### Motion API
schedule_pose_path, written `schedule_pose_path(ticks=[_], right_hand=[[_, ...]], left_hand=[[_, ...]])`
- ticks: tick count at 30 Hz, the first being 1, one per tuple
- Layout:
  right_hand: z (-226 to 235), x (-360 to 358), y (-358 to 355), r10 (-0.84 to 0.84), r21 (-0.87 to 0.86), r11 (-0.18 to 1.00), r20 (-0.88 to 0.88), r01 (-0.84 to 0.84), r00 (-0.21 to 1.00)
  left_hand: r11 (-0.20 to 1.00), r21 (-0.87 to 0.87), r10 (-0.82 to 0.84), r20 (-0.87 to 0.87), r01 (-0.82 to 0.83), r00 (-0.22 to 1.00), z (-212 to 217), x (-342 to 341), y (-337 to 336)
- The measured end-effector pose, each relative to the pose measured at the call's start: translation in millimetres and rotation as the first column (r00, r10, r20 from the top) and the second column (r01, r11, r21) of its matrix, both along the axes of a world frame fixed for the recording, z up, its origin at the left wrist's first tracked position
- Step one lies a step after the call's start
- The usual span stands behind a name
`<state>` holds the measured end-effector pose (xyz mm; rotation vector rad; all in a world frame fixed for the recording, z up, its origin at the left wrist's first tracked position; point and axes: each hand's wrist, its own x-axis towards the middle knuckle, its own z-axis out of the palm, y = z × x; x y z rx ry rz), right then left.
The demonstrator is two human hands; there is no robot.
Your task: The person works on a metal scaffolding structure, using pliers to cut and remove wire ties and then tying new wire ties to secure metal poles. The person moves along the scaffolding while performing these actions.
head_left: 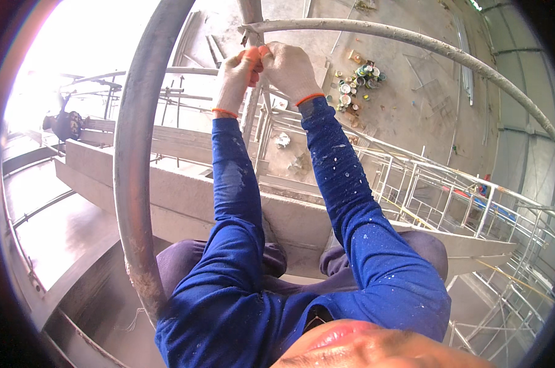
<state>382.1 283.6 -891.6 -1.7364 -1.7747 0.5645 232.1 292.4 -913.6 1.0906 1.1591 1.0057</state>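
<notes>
Both my hands wear whitish knit gloves with orange fingers and orange cuff bands. In front of an upright steel pipe [250, 119], my left hand [233, 78] has its fingers curled closed. My right hand [291, 69] is closed right beside it, and their fingertips meet or nearly meet. Whatever they grip is too small or hidden to make out. Just above the hands, a long curved-looking crosswise pipe [406, 38] joins the upright one, with a dark bit of wire or tie [245, 39] at the joint.
A thick pipe [134, 135] rises close on my left. Under my legs runs a grey beam [185, 199]. Scaffolding frames [440, 178] stand at right. On the floor far below sit several buckets [346, 89]. Another person [65, 124] is at far left.
</notes>
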Motion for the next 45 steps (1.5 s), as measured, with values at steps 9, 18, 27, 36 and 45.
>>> schedule_pose_path(ticks=[9,18,27,36,45], right_hand=[[15.6,-26.7,-1.7,0.040,0.265,0.955,0.338,-0.136,0.940],[17.5,-42.1,3.6,0.089,0.076,0.992,0.123,-0.099,0.988],[-10.2,-6.4,-2.4,-0.054,0.017,0.998,-0.318,0.063,0.947],[4.9,-8.2,-0.5,-0.014,0.003,1.000,-0.295,0.016,0.956],[-16.1,1.4,5.8,-0.056,-0.106,0.994,-0.496,0.003,0.866]], left_hand=[[0.972,-0.041,0.217,0.529,-0.230,0.821,-94.0,16.5,6.8],[0.975,-0.216,0.215,0.861,-0.051,0.460,-133.8,28.5,0.9],[0.972,0.169,-0.033,0.784,-0.161,0.619,-81.8,23.4,4.7],[0.975,0.204,0.031,0.270,-0.088,0.962,-39.3,3.8,2.6],[0.903,0.381,0.132,-0.683,0.196,0.719,6.1,10.5,9.6]])
